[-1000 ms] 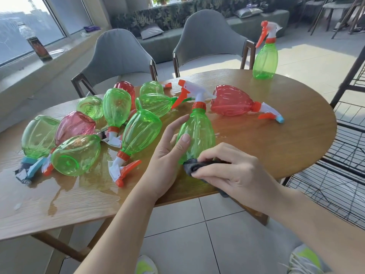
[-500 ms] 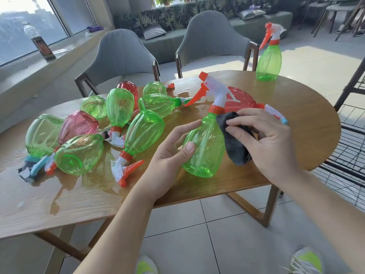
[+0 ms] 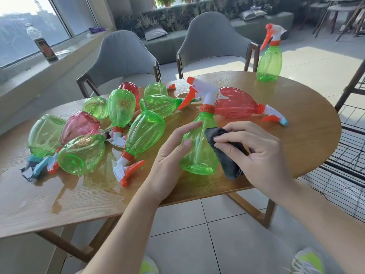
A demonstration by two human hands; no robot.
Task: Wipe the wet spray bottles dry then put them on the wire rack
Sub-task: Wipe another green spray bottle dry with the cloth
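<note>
Green spray bottle (image 3: 198, 147) upright, dark cloth (image 3: 227, 153) against its side; other bottles (image 3: 122, 123) lie on wet table (image 3: 296, 135).

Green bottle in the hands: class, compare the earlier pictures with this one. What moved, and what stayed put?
The right hand slid the grey cloth from the base of the green bottle up to its shoulder, then partway back down its side. The bottle was lifted off the table and tilted. The left hand kept holding it throughout. The bottles lying on the wet table and the upright bottle at the far edge did not move.
</note>
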